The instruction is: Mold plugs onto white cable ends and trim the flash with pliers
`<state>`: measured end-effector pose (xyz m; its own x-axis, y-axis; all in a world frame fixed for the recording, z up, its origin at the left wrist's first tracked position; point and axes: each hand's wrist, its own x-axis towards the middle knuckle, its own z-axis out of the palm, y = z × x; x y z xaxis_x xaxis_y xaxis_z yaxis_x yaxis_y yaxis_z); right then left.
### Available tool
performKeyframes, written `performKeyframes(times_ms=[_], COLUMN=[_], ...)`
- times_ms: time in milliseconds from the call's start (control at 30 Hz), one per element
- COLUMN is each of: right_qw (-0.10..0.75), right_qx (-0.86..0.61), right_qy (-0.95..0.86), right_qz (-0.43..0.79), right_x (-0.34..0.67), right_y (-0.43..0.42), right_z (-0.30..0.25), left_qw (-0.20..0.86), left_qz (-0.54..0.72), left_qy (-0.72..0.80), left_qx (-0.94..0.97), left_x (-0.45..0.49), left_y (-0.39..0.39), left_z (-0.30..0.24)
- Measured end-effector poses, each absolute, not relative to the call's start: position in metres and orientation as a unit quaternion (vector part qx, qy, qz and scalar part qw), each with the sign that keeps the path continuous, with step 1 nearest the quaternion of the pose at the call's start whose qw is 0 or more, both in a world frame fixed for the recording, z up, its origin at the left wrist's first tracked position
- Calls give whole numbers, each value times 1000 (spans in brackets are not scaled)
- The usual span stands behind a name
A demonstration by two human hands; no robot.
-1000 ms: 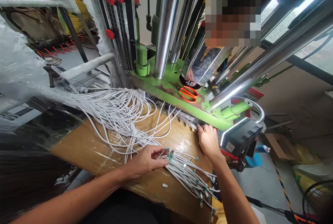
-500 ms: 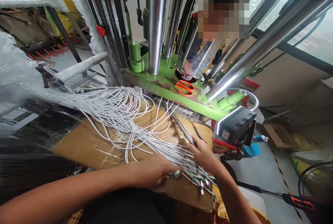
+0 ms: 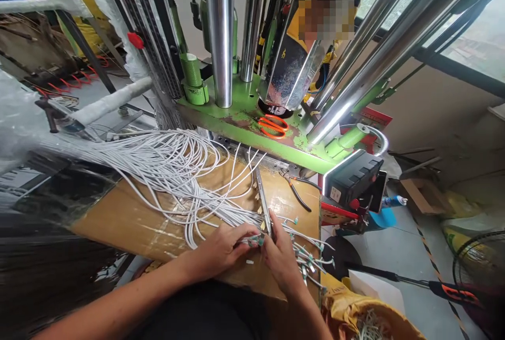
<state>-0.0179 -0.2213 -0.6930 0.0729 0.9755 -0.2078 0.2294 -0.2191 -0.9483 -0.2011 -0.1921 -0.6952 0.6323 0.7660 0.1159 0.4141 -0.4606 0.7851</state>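
Right hand (image 3: 278,253) grips the bar (image 3: 263,198) over the worktop (image 3: 126,219), angled, I judge, so its near end meets the cable end (image 3: 255,241) pinched in my left hand (image 3: 224,248). Bunched cables (image 3: 185,171) lie within easy reach.

Orange-handled scissors (image 3: 272,127) lie on a green press plate (image 3: 240,98) (its paint worn to brown patches) beside polished steel columns (image 3: 219,35). Black-and-orange pliers (image 3: 295,192) rest with handles spread — and, lower right, a yellow sack (image 3: 335,295) holds pale scraps (image 3: 373,324). A wire-guarded fan (image 3: 481,263) edges in.
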Motion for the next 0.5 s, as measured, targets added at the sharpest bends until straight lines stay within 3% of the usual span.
performKeyframes(times_ms=[167, 500], right_qw=[378, 369], right_qx=[-623, -627], right_qy=[-481, -483], right_qz=[488, 488], right_x=[-20, -22], right_y=[-222, -224], right_z=[-700, -703], left_qw=[321, 306], left_qz=[295, 325], left_qy=[239, 229], left_qx=[868, 865], left_x=[-203, -198], left_y=[-185, -176], left_z=[-702, -709])
